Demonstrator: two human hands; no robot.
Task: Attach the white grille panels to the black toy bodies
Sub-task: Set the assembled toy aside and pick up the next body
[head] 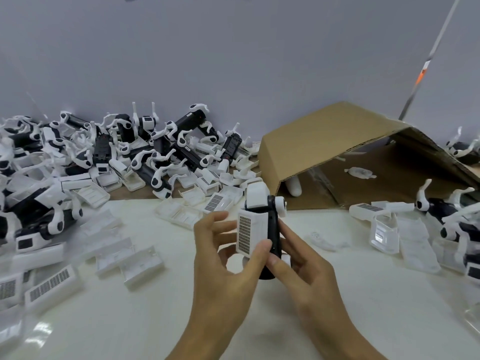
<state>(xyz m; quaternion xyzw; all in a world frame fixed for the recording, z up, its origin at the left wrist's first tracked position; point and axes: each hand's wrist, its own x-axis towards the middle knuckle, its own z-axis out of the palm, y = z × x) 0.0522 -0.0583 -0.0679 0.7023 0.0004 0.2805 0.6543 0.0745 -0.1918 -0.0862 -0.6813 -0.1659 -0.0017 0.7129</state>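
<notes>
A black toy body stands upright above the table's middle, held between both hands. A white grille panel with a dark mesh patch lies against its left side. My left hand pinches the panel, thumb on its lower front and fingers spread behind. My right hand grips the black body from the right, thumb near the lower seam. White joint pieces cap the toy's top.
A heap of black-and-white toy bodies and loose white grille panels covers the left and back of the table. An overturned cardboard box stands at the back right. More panels and toys lie at the right.
</notes>
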